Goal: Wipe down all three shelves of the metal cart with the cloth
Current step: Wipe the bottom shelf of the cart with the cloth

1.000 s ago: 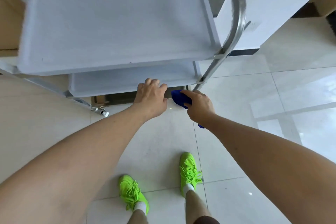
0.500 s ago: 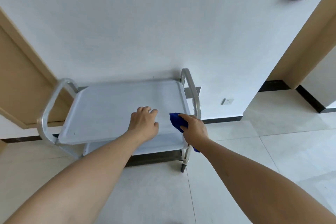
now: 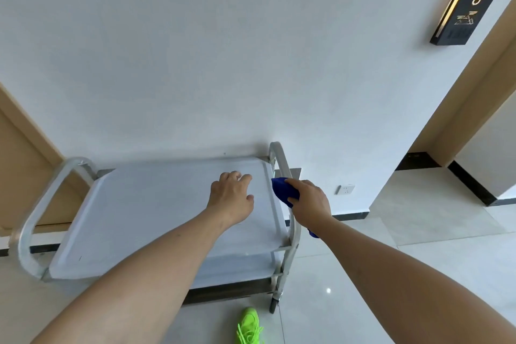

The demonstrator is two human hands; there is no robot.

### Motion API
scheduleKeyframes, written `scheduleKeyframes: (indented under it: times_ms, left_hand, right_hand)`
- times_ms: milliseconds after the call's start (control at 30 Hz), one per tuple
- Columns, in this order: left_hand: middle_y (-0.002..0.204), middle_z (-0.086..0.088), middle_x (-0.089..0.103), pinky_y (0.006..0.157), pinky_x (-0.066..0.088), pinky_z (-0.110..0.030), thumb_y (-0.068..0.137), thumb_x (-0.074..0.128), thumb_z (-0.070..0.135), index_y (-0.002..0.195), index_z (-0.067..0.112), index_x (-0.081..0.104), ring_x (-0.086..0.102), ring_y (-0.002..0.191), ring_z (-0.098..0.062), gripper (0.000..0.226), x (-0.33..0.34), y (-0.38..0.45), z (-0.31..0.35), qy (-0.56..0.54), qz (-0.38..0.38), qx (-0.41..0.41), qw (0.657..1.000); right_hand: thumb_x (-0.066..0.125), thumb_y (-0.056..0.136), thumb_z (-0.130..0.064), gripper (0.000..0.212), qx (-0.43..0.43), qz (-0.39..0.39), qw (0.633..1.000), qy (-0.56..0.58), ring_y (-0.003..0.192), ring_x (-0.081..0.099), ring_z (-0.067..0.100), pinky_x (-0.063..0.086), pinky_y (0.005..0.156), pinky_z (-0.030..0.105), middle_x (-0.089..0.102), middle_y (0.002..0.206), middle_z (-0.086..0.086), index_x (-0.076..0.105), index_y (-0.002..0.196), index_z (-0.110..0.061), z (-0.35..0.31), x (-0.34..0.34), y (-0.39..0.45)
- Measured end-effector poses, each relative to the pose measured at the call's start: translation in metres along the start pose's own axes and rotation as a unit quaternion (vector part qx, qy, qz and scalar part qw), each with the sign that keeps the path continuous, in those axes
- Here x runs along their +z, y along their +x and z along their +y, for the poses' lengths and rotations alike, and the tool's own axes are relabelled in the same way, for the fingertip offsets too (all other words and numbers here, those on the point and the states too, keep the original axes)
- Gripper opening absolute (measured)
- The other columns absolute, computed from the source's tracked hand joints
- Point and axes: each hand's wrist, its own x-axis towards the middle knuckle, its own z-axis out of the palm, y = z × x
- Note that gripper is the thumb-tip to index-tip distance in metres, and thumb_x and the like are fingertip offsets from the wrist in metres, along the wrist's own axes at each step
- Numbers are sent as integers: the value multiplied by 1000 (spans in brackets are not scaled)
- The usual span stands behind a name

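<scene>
Right hand point(image 3: 311, 201) clenched round bunched blue cloth point(image 3: 283, 191) at silver metal cart point(image 3: 156, 212) top shelf's right edge, left hand point(image 3: 231, 198) loosely open above shelf

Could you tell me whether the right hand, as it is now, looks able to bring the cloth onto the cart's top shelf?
Probably yes: the right hand grips the blue cloth at the top shelf's right edge, and only the left hand is over it.

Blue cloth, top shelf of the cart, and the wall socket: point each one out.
blue cloth point(image 3: 282, 190), head view, on the bunched part ahead of the right hand's fingers.
top shelf point(image 3: 156, 204), head view, on its bare flat surface.
wall socket point(image 3: 346, 189), head view, on its white faceplate.
</scene>
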Motion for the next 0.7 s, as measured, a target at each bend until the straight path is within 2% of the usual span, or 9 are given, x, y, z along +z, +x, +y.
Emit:
scheduleKeyframes:
  times_ms: [133, 267, 300, 367, 433, 467, 567, 633, 700]
  left_hand:
    - [145, -5, 42, 103, 35, -39, 93, 48, 36, 142, 22, 39, 34, 132, -26, 52, 12, 54, -12, -14, -10, 8, 1000]
    - [145, -6, 42, 103, 36, -39, 94, 49, 34, 142, 20, 41, 35, 133, -27, 50, 20, 105, -23, -40, -10, 10, 999]
    - [145, -6, 42, 103, 36, -39, 94, 50, 33, 142, 20, 41, 35, 133, -27, 50, 23, 116, -25, -50, -6, 8, 999]
    - [145, -6, 43, 103, 37, -38, 95, 50, 32, 142, 19, 41, 36, 132, -27, 50, 27, 133, -28, -53, -5, 14, 998]
    - [145, -6, 42, 104, 37, -39, 95, 49, 31, 142, 19, 40, 35, 132, -26, 50, 33, 149, -33, -54, -8, 16, 998]
    - [145, -6, 41, 104, 37, -39, 95, 49, 31, 143, 19, 39, 35, 133, -26, 50, 36, 156, -35, -55, -14, 13, 998]
    - [146, -6, 40, 104, 37, -38, 95, 48, 30, 143, 19, 38, 34, 133, -25, 51, 45, 169, -37, -55, -34, 16, 998]
    - [146, -6, 40, 104, 37, -39, 95, 48, 30, 143, 19, 38, 34, 133, -25, 50, 49, 178, -37, -54, -40, 21, 998]
    - [145, -6, 41, 104, 37, -39, 95, 48, 30, 142, 18, 39, 35, 132, -26, 50, 54, 186, -36, -60, -39, 24, 997]
  right_hand:
    - [54, 93, -7, 56, 16, -4, 1000, -15, 109, 52, 27, 40, 77, 32, 59, 124, -2, 50, 143, -33, 3, 11, 53]
    - [56, 93, -7, 54, 23, 2, 1000, -13, 113, 50, 27, 41, 80, 33, 58, 131, -2, 51, 142, -29, 5, 19, 107]
    - [58, 93, -11, 52, 18, 5, 1000, -21, 117, 49, 27, 42, 83, 34, 57, 132, -2, 50, 142, -28, 5, 23, 118]
    - [62, 94, -33, 53, 11, -27, 997, -74, 126, 43, 28, 41, 94, 39, 52, 140, -2, 45, 145, -31, 7, 33, 134]
    - [54, 93, -57, 61, 32, -92, 988, -122, 136, 31, 32, 37, 104, 47, 33, 157, -4, 36, 149, -39, 9, 45, 146]
    - [49, 94, -62, 61, 47, -118, 984, -125, 140, 25, 34, 37, 106, 50, 21, 163, -5, 33, 149, -42, 11, 51, 149]
    - [45, 99, -52, 57, 57, -147, 982, -101, 145, 14, 37, 40, 107, 50, -2, 167, -7, 26, 152, -43, 17, 66, 156]
    - [48, 100, -43, 59, 56, -147, 983, -97, 148, 9, 38, 38, 110, 48, -7, 167, -6, 22, 154, -43, 20, 71, 160]
    - [50, 100, -38, 59, 48, -136, 985, -97, 145, 14, 36, 41, 109, 46, -6, 167, -5, 24, 153, -42, 23, 74, 164]
